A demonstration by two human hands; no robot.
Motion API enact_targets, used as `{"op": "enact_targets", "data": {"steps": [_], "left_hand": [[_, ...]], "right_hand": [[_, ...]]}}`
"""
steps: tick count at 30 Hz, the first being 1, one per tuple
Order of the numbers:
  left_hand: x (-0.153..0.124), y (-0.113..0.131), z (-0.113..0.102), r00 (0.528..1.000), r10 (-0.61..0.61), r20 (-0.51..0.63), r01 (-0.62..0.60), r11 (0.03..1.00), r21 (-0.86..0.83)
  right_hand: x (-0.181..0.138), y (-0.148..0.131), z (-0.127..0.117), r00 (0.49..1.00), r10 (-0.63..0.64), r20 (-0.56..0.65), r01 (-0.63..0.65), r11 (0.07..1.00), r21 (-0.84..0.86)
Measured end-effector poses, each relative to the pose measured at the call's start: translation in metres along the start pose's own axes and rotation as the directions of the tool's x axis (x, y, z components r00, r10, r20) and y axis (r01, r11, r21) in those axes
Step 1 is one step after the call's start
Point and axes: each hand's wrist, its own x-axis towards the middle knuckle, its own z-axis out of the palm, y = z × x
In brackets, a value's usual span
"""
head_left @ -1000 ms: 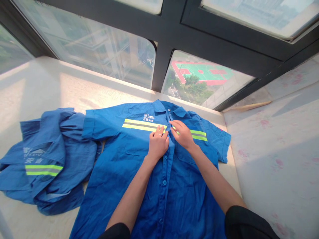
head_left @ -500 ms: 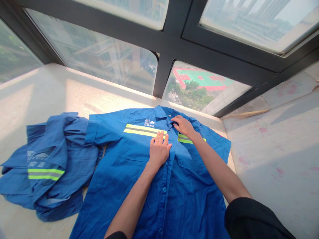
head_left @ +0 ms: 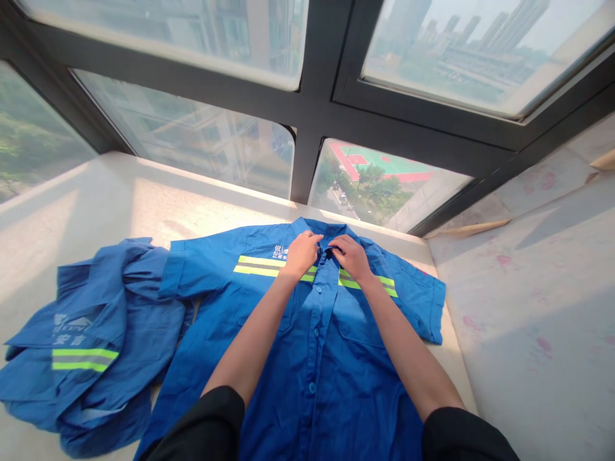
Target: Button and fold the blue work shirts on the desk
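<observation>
A blue short-sleeved work shirt with yellow-green reflective stripes lies flat, front up, on a pale stone window ledge. Its button placket runs down the middle. My left hand and my right hand meet at the top of the placket, just below the collar. Both have their fingers curled and pinching the fabric at the neck opening. What lies between the fingertips is hidden. My forearms cross the shirt's chest, with black sleeves at the bottom edge.
A second blue shirt of the same kind lies crumpled to the left, touching the flat shirt's sleeve. Dark-framed windows stand right behind the ledge. A pale flowered wall rises on the right.
Both hands have moved up the placket from the chest stripe to the collar. The left hand, flat on the shirt before, now pinches the fabric. The view has tilted upward.
</observation>
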Motion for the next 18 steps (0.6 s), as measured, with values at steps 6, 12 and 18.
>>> {"op": "enact_targets", "data": {"steps": [6,12,18], "left_hand": [[0.014,-0.013,0.028,0.996,0.093,0.013,-0.092,0.994,-0.06],[-0.006,-0.02,0.033,0.992,0.076,-0.1,-0.091,0.983,-0.157],[-0.021,-0.014,0.035,0.994,0.075,-0.085,-0.074,0.997,0.016]], "right_hand": [[0.0,0.009,0.014,0.999,0.041,0.031,-0.039,0.998,-0.041],[-0.005,0.015,0.024,0.995,0.065,0.079,-0.067,0.997,0.023],[-0.007,0.013,0.025,0.996,0.08,0.043,-0.081,0.996,0.04]]}}
